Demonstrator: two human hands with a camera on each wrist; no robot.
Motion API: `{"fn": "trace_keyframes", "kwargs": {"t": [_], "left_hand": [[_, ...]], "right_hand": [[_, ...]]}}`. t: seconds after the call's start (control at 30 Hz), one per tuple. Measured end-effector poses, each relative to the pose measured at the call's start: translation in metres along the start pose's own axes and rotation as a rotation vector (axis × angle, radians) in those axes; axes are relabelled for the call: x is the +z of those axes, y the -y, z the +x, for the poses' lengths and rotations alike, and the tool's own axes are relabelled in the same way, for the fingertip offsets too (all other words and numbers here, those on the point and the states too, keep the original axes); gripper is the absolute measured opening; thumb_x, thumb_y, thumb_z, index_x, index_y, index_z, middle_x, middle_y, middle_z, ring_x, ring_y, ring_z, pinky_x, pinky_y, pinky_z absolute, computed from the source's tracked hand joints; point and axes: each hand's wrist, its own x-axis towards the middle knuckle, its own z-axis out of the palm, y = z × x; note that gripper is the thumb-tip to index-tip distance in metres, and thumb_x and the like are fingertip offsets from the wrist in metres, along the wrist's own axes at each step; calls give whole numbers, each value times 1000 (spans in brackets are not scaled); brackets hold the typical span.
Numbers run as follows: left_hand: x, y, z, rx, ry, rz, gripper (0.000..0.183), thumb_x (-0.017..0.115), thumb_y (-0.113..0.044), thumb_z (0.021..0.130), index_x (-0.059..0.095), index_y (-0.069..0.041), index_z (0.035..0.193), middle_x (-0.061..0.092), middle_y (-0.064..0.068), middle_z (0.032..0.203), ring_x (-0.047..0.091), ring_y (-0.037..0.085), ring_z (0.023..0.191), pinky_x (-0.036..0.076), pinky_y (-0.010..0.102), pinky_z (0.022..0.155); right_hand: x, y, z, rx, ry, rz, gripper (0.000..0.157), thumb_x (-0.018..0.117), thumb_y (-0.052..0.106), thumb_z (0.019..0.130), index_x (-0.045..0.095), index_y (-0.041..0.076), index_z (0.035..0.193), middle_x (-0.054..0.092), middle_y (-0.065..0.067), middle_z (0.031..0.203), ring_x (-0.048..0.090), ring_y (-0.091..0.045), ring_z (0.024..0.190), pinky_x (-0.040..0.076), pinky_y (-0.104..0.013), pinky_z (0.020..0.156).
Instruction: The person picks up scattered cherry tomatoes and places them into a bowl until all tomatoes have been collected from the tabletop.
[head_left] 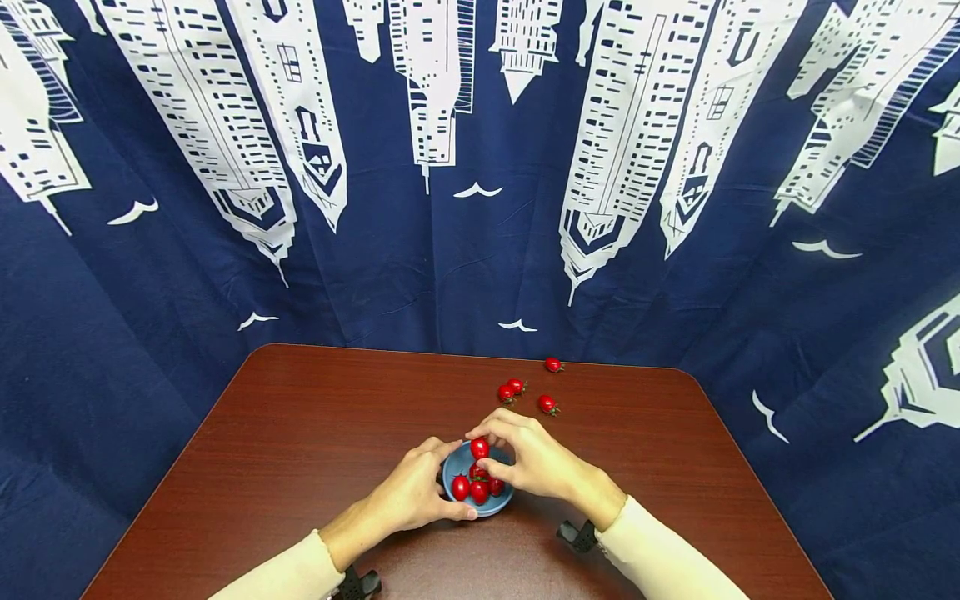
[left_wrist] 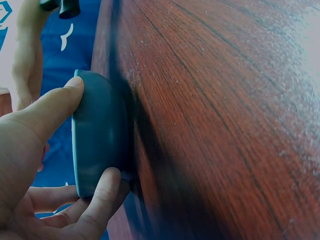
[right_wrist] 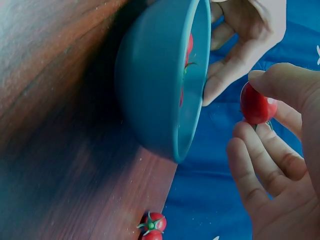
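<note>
A small blue bowl [head_left: 455, 467] stands on the table, with several red cherry tomatoes [head_left: 461, 487] inside. My left hand [head_left: 416, 487] grips it from the left. In the left wrist view the thumb lies at the rim of the bowl [left_wrist: 102, 130] and the fingers curl against its outer wall. Over the bowl, my right hand [head_left: 540, 458] pinches one cherry tomato [right_wrist: 256, 106] between thumb and fingertips. Its green stem end points toward the fingers in the right wrist view.
Beyond the bowl lie several loose cherry tomatoes, two side by side [head_left: 507, 393], one to their right [head_left: 547, 405] and one near the back edge [head_left: 553, 365]. The brown wooden table [head_left: 315, 417] ends at a blue cloth [head_left: 465, 267] printed with white buildings.
</note>
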Motion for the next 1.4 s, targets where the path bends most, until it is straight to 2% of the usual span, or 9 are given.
{"fn": "trace_keyframes", "kwargs": {"t": [0.1, 0.3, 0.53, 0.6, 0.83, 1.17, 1.4], "left_hand": [[0, -1, 0, 0, -2, 12, 108, 111, -41, 78, 62, 9, 160, 71, 17, 134, 69, 21, 108, 64, 19, 82], [0, -1, -1, -6, 3, 1, 107, 111, -39, 78, 63, 8, 160, 70, 17, 137, 69, 23, 110, 64, 19, 80], [0, 1, 0, 14, -7, 40, 105, 111, -42, 78, 65, 8, 158, 72, 14, 133, 67, 25, 115, 65, 26, 89], [0, 1, 0, 18, -12, 48, 104, 111, -43, 78, 66, 7, 157, 72, 13, 132, 67, 25, 117, 65, 28, 91], [0, 1, 0, 20, -13, 53, 104, 111, -43, 78, 66, 7, 157, 73, 14, 134, 68, 25, 118, 65, 32, 94], [-1, 1, -1, 21, -12, 40, 104, 110, -43, 78, 66, 8, 157, 73, 16, 133, 67, 25, 114, 65, 29, 90], [-1, 0, -1, 11, -10, 35, 105, 111, -42, 78, 64, 9, 158, 72, 16, 132, 67, 24, 112, 63, 26, 87]], "right_hand": [[1, 3, 2, -5, 3, 5, 39, 91, 10, 100, 79, 6, 137, 77, -4, 129, 80, -26, 100, 71, -42, 86], [3, 3, 3, -7, 12, -34, 38, 91, 13, 101, 80, 7, 137, 78, -2, 132, 78, -12, 109, 71, -41, 98], [2, 5, 3, -22, 5, -100, 47, 93, 20, 100, 79, 18, 145, 77, 4, 140, 76, -15, 129, 67, -36, 111], [1, 5, 3, -18, 3, -118, 49, 93, 22, 100, 78, 21, 147, 76, 6, 141, 75, -14, 131, 66, -36, 112], [-1, 6, 3, -21, 3, -126, 47, 91, 22, 101, 79, 16, 146, 76, 4, 142, 75, -16, 131, 67, -39, 112], [-3, 5, 2, -21, -5, -140, 47, 90, 23, 102, 78, 19, 148, 76, 3, 143, 76, -17, 131, 67, -40, 112], [-3, 3, 0, -22, -32, -162, 51, 93, 23, 99, 78, 20, 147, 76, 4, 144, 75, -17, 132, 67, -43, 112]]}}
